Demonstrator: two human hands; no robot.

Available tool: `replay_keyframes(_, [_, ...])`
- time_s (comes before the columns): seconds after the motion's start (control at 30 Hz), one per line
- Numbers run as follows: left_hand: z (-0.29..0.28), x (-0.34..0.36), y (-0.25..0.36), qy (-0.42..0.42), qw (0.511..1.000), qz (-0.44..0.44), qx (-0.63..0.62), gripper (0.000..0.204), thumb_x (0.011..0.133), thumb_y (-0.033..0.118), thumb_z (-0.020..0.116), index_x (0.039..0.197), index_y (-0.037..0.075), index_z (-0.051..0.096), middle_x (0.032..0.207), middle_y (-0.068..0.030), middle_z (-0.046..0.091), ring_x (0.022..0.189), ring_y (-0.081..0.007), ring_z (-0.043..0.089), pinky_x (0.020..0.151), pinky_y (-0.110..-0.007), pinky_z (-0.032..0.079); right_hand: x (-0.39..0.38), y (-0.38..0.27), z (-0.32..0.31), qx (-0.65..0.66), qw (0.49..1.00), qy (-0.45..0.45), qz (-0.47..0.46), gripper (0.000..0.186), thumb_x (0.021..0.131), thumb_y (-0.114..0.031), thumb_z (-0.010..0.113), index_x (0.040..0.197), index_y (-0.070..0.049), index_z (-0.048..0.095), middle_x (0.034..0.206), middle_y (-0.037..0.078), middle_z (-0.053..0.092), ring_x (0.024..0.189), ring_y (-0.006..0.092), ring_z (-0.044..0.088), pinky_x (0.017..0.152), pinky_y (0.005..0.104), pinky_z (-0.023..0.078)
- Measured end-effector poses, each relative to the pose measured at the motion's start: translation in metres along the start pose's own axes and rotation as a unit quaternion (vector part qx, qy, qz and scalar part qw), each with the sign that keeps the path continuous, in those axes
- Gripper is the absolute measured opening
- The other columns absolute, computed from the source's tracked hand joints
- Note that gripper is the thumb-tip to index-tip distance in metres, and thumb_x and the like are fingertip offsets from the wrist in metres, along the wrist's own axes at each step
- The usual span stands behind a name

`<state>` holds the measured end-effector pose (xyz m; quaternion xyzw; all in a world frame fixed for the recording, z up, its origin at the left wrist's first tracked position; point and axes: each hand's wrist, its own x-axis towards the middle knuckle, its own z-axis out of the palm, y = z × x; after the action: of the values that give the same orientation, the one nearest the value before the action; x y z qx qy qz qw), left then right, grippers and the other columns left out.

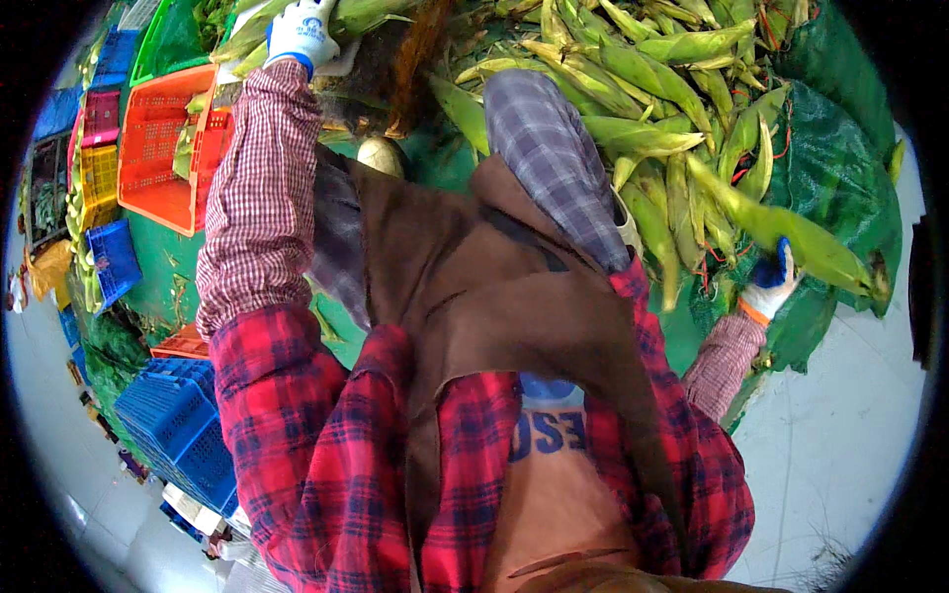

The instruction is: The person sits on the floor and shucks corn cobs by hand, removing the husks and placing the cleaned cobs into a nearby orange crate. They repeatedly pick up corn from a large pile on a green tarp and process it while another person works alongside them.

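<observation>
Both my hands wear white gloves with blue palms. My right hand (774, 282) grips a long green ear of corn in its husk (806, 242), at the right edge of a large heap of husked-in corn ears (652, 89). That ear slants across the heap's edge, its thick end to the right. At the top left, my left hand (301, 38) reaches in among green corn ears (368, 14), with the back of the glove showing. Its fingers run toward the upper edge, and whether they close on an ear is hidden.
An orange crate (153, 158) with some corn in it stands left of my left arm. Blue crates (173, 420) are stacked lower left, with yellow (99, 176) and blue ones (114, 259) beyond. Green mesh sacking (825, 168) lies under the heap. A pale round object (381, 155) sits by my knee.
</observation>
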<state>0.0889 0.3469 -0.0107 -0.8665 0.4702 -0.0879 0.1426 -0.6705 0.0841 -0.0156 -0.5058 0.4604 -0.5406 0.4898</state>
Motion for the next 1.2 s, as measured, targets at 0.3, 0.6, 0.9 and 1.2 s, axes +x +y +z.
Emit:
replay_keyframes(0.3, [-0.029, -0.01, 0.015, -0.008, 1.0, -0.005, -0.002, 0.1, 0.061, 0.049, 0.085, 0.147, 0.017, 0.045, 0.142, -0.0169, 0.05, 0.126, -0.0383, 0.054, 0.104, -0.049, 0.047, 0.016, 0.111, 0.095, 0.178, 0.966, -0.006, 0.189, 0.038, 0.097, -0.021, 0.063, 0.13, -0.001, 0.062, 0.133, 0.013, 0.064, 0.123, 0.0281, 0.059, 0.105, 0.0437, 0.047])
replay_keyframes(0.6, [-0.052, -0.024, 0.011, -0.04, 0.994, -0.012, -0.096, 0.083, 0.07, 0.035, 0.082, 0.143, 0.014, 0.048, 0.144, -0.02, 0.046, 0.136, -0.0387, 0.043, 0.111, -0.051, 0.037, -0.011, 0.079, 0.109, 0.192, 0.952, -0.056, 0.233, 0.058, 0.101, -0.045, 0.056, 0.147, -0.012, 0.047, 0.15, 0.008, 0.05, 0.135, 0.0282, 0.048, 0.114, 0.0459, 0.035])
replay_keyframes(0.9, [-0.055, -0.019, 0.009, -0.078, 0.99, -0.042, -0.109, 0.073, 0.081, 0.032, 0.072, 0.149, 0.018, 0.046, 0.16, -0.0189, 0.03, 0.147, -0.0399, 0.03, 0.118, -0.052, 0.029, 0.041, -0.008, 0.196, -0.046, 0.998, 0.035, -0.036, 0.037, 0.095, -0.008, 0.065, 0.131, -0.001, 0.061, 0.125, 0.019, 0.066, 0.103, 0.0239, 0.068, 0.094, 0.038, 0.055])
replay_keyframes(1.2, [-0.063, -0.008, 0.009, -0.099, 0.991, -0.036, -0.081, 0.075, 0.075, 0.037, 0.078, 0.144, 0.024, 0.051, 0.134, -0.0163, 0.052, 0.126, -0.0344, 0.05, 0.105, -0.046, 0.041, 0.068, 0.018, 0.184, -0.316, 0.918, -0.037, -0.239, 0.04, 0.099, -0.022, 0.063, 0.138, -0.016, 0.058, 0.099, 0.02, 0.067, 0.081, 0.0252, 0.064, 0.076, 0.0394, 0.053])
